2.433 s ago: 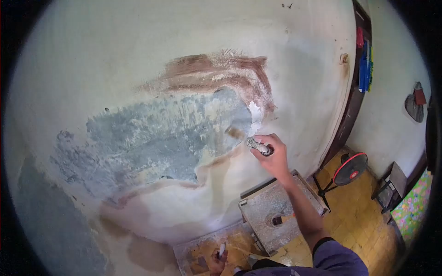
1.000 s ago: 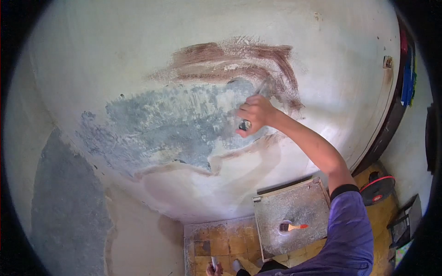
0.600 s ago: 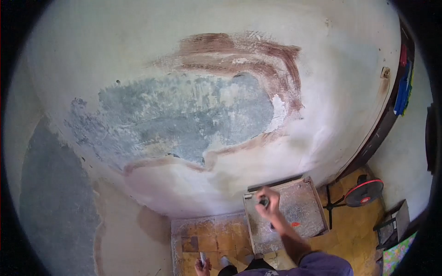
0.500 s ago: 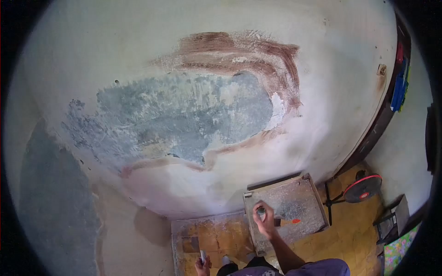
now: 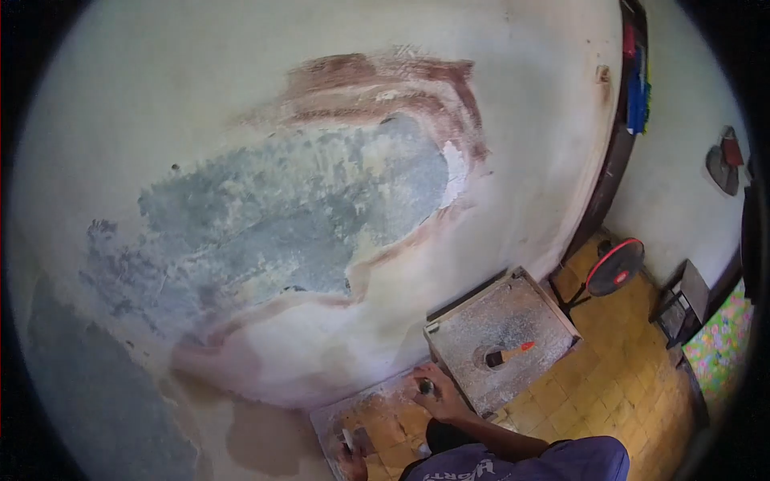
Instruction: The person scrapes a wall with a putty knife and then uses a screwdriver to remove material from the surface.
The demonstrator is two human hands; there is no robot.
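My right hand (image 5: 435, 393) is closed around a small round container (image 5: 426, 386) with a dark top; what is inside it cannot be made out. The hand is beside the left edge of a dusty, low table (image 5: 465, 329). Lower left, my left hand (image 5: 350, 463) is wrapped round a narrow, pale, flat object (image 5: 347, 438), too small to identify. On the table lies a paintbrush (image 5: 508, 354) with dark bristles and an orange-tipped handle, across a round mark.
Ahead is a wall with a large grey patch (image 5: 297, 208), bordered by brown strokes (image 5: 345, 76) and a white spot (image 5: 454, 172). A fan (image 5: 616, 268) stands right of the table on yellow tiles (image 5: 593, 377). A small dark stand (image 5: 682, 305) is farther right.
My right hand has moved with the container from above the table to beyond its left edge, uncovering the paintbrush. The view has turned to the right; my left hand keeps its pale object.
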